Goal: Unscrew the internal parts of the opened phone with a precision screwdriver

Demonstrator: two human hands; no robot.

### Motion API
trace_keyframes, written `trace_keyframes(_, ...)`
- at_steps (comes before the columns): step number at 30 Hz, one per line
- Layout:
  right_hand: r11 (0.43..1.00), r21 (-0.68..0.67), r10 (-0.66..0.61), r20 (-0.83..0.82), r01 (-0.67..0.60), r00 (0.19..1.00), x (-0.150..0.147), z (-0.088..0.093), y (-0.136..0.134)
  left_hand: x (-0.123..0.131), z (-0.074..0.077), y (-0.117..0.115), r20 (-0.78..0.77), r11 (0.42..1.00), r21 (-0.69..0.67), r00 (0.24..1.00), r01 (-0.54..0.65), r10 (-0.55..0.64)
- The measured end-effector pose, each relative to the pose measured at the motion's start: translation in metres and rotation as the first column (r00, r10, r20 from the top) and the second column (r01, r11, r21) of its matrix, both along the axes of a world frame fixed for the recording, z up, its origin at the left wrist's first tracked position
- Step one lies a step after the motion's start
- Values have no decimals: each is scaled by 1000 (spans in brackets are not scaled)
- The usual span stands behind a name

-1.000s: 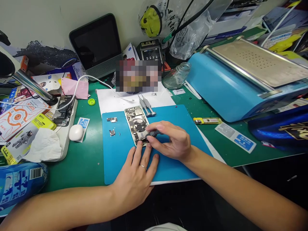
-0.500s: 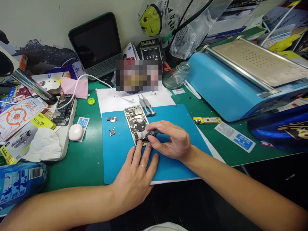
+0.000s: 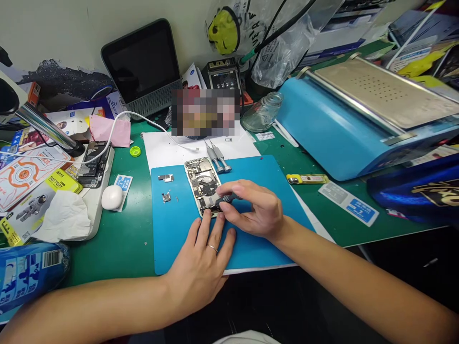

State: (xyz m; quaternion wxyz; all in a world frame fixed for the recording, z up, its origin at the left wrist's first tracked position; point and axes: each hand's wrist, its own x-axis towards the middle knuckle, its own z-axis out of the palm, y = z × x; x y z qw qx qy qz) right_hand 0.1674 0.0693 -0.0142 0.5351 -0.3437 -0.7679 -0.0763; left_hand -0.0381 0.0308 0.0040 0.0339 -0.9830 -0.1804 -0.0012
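Grey metal screwdrivers (image 3: 219,161) beside an opened smartphone (image 3: 202,180) — spread left hand (image 3: 201,258) overlapping its bottom edge, right hand (image 3: 257,209) pinching a dark screwdriver (image 3: 228,197).

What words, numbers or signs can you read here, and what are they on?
"BATTERY": on the yellow box.
Barcode, no number readable: on the blue packet.
Big black letters on the plastic bag: creased, I can't be sure.
Gold letters on the dark-blue bag: cut off at the edge.
Orange-and-white box, blue-and-white card: too small or blurred.
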Motion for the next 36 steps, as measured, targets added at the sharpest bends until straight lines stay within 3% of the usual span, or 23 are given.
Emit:
trace_keyframes(29,999,-16,37,3,-37,999,2,0,-1,1,1,1,-15,1000,3,1000,-5,5)
trace_keyframes(36,1000,-19,-2,0,2,1000,1,-1,0,0,2,0,-27,1000,-2,1000,-2,2)
